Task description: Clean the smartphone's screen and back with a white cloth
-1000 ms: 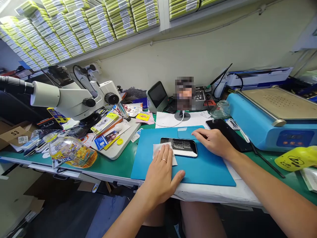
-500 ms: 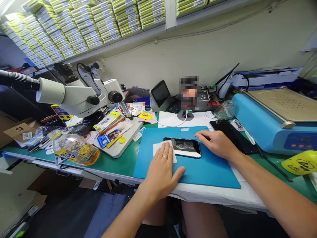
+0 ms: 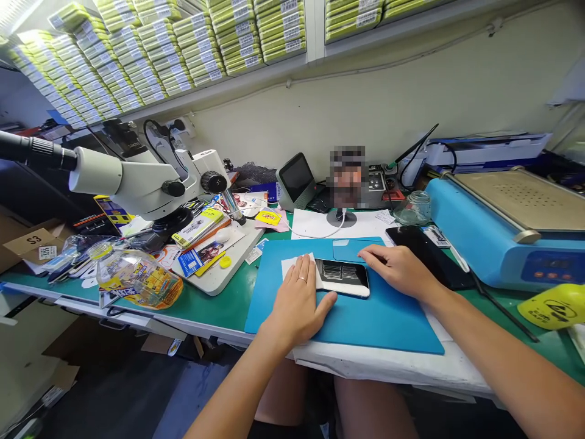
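A phone (image 3: 345,278) lies face up on the blue mat (image 3: 365,332), its dark screen reflecting a light. My left hand (image 3: 299,299) rests palm down with fingers stretched flat on a white wipe (image 3: 289,266), which covers the phone's left end. Just beyond the phone is a thin clear sheet with a dark outline, like a screen protector (image 3: 346,249). My right hand (image 3: 397,268) is at that sheet's right side, fingers curled, thumb and index finger close together. Whatever may be between those fingertips is hidden.
At left stand a microscope (image 3: 137,183) and a plastic jar (image 3: 137,277). A blue heated plate machine (image 3: 484,238) is at right, beside a black tablet-like panel (image 3: 425,256) and a yellow bottle (image 3: 555,305). A small smart display (image 3: 296,183) stands behind.
My left hand and the wipe have shifted slightly, and the wipe now covers the phone's upper left corner. My right hand stays in nearly the same place. The view has tilted a little.
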`<act>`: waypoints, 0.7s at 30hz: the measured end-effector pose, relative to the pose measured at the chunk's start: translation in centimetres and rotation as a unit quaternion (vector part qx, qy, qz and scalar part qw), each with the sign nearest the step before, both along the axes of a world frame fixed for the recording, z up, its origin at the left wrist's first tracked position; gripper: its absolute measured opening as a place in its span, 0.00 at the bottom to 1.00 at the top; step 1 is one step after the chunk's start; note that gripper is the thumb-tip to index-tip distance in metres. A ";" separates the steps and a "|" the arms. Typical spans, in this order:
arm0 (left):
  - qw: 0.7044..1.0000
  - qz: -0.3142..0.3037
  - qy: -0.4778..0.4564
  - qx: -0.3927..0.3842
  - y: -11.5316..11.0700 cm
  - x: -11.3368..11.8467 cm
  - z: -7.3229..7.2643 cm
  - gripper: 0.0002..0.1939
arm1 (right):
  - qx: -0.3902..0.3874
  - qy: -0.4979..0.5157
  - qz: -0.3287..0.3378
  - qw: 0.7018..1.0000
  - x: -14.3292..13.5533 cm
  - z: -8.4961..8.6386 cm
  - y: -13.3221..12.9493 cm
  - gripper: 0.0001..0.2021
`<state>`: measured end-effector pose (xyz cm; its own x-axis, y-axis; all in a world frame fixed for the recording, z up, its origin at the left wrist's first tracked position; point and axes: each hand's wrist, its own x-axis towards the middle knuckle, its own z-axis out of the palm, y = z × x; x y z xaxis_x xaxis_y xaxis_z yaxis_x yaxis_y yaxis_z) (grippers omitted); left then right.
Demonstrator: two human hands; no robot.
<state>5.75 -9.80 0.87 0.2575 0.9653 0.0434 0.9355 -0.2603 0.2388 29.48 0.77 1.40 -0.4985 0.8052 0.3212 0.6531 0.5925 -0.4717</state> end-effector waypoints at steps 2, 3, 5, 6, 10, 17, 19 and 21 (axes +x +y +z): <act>1.000 0.000 0.001 0.003 -1.6 0.0 -0.4 0.41 | -0.002 -0.005 0.004 1.000 -0.1 0.0 0.0 0.18; 1.000 0.000 0.002 0.005 -2.4 0.0 -0.6 0.41 | -0.003 -0.009 0.006 1.000 -0.1 0.0 -0.1 0.18; 1.000 0.000 0.003 0.005 -3.3 -0.1 -0.9 0.41 | -0.009 -0.020 0.012 1.000 -0.2 0.0 -0.1 0.19; 1.000 -0.001 0.004 0.003 -3.4 -0.1 -0.9 0.42 | -0.014 -0.027 0.014 0.999 -0.2 0.0 -0.1 0.19; 1.000 -0.014 0.004 -0.017 -1.3 0.6 -0.1 0.42 | -0.034 -0.050 0.022 0.998 -0.3 -0.1 -0.1 0.19; 0.999 -0.018 -0.015 -0.034 1.2 3.2 0.7 0.44 | -0.041 -0.062 0.035 0.997 -0.3 -0.1 -0.1 0.20; 0.998 -0.033 -0.027 -0.036 0.1 3.6 0.4 0.44 | -0.039 -0.063 0.035 0.997 -0.3 0.0 -0.1 0.20; 0.997 -0.050 -0.040 -0.037 -1.0 3.9 0.1 0.44 | -0.038 -0.064 0.035 0.997 -0.3 0.0 -0.1 0.20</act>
